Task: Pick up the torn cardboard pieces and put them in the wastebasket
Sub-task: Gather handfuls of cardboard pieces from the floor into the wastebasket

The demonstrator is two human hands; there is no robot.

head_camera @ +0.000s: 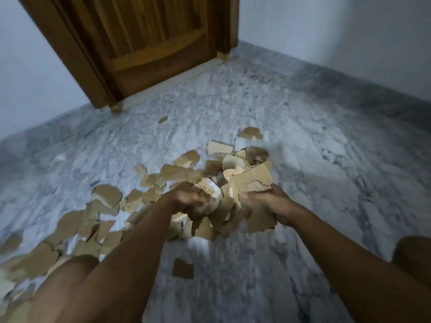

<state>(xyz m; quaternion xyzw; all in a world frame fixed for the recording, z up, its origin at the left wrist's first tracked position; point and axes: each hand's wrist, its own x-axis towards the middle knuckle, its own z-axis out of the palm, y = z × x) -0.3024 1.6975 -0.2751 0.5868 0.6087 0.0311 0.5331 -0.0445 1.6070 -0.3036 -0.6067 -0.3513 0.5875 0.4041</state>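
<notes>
Okay, left grip (186, 199) and right grip (268, 205) both clutch a cardboard wad (253, 179) above the pile (107, 197) on the floor (314, 159). Squeeze inward, carry level (basket not in view), or scraps drop.

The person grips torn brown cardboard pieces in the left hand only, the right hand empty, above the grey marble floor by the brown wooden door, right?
Not quite. The head view shows the right hand is not empty: it grips torn brown cardboard pieces too, as the left hand does, above the grey marble floor by the brown wooden door.
</notes>
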